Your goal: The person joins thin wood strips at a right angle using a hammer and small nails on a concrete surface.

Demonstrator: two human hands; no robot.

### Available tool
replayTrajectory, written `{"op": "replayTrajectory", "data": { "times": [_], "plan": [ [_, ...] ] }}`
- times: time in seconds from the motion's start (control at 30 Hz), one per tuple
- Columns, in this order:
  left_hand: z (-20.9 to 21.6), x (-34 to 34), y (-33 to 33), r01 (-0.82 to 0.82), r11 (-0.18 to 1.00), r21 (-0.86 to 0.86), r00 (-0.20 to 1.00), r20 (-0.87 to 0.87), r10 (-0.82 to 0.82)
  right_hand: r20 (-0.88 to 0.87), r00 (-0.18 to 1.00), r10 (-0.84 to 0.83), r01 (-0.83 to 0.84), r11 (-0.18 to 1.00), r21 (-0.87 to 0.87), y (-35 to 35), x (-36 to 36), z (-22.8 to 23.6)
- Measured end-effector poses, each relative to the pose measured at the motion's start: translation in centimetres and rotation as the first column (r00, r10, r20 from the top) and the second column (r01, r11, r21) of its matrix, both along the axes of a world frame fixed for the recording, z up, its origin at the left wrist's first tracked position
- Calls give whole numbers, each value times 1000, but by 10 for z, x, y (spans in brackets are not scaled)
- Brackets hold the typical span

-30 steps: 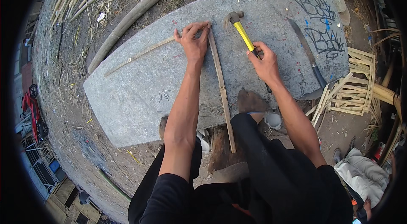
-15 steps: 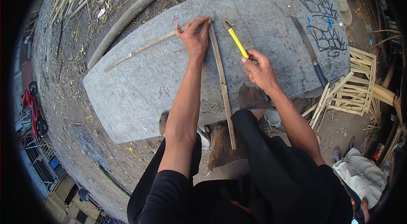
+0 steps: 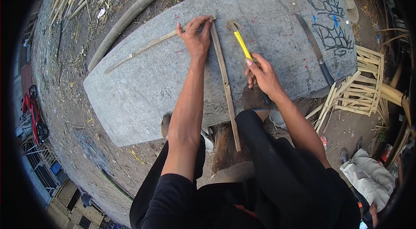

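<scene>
Two thin wooden strips meet at a corner on the grey slab. One long strip (image 3: 225, 84) runs toward me past the slab's near edge; the other strip (image 3: 143, 50) slants off to the left. My left hand (image 3: 197, 38) is closed at their meeting point, thumb and fingertips pinched over the ends; anything small between them is hidden. My right hand (image 3: 263, 75) grips yellow-handled pincers (image 3: 242, 43), whose rounded head points away from me, just right of the corner and above the slab. A dark handle end shows below that palm.
The grey slab (image 3: 130, 112) has black scrawls at its right. A knife (image 3: 314, 45) with a dark handle lies there. My foot (image 3: 255, 98) rests at the near edge. A slatted bamboo frame (image 3: 359, 84) lies right; bamboo poles (image 3: 125, 21) lie beyond. A red motorcycle (image 3: 34, 114) stands far left.
My right hand and the pincers have shifted slightly, the hand turning a little and its lower fingers loosening. My left hand stays pinched at the corner of the strips.
</scene>
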State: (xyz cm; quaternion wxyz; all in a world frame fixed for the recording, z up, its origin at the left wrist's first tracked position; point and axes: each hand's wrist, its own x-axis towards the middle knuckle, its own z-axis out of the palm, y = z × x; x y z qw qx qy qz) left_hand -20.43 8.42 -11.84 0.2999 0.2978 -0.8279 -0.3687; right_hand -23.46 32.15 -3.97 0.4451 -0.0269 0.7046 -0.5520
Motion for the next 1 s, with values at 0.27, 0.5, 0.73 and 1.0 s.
{"op": "replayTrajectory", "data": {
  "times": [0.27,0.5,0.73,1.0],
  "plan": [
    [3,0,-1,-7,999,-36,1000,26,8,-207,960,190,-148,968,204,1,-11,-4],
    [-1,0,-1,20,999,-26,999,-25,-21,-338,899,279,-190,943,272,3,-18,-3],
    [1,-6,0,-23,1000,21,1000,-9,23,-355,905,233,-155,960,235,2,-15,-8],
    [4,-4,-1,-35,999,34,999,4,35,-408,871,275,-183,951,250,1,-14,4]
  ]
}}
